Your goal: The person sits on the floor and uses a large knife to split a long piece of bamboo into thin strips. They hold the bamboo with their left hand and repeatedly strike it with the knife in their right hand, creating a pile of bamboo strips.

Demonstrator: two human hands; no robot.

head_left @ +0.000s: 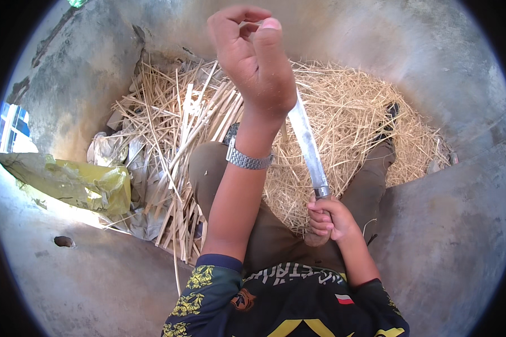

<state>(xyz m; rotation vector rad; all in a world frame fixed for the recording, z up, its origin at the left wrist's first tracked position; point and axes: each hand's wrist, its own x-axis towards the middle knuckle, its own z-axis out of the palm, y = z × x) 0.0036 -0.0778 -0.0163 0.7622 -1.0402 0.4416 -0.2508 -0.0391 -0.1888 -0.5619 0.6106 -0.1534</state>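
My left hand (254,59), with a metal-band watch (249,156) on the wrist, is raised high in front of me. Its fingers are curled toward the thumb and slightly blurred; I see nothing in them. Low over my lap, my right hand (330,220) is wrapped round the handle of a long knife (309,150). The blade points up and away from me, and its far end passes behind my left wrist. Beneath the blade lies a heap of thin straw-coloured shavings (343,106).
Long pale split strips (174,146) lie in a pile left of my bent knee. A torn yellow sheet (78,182) hangs over the low wall at left. Curved grey concrete walls (433,50) surround me. My legs (371,168) stretch out among the shavings.
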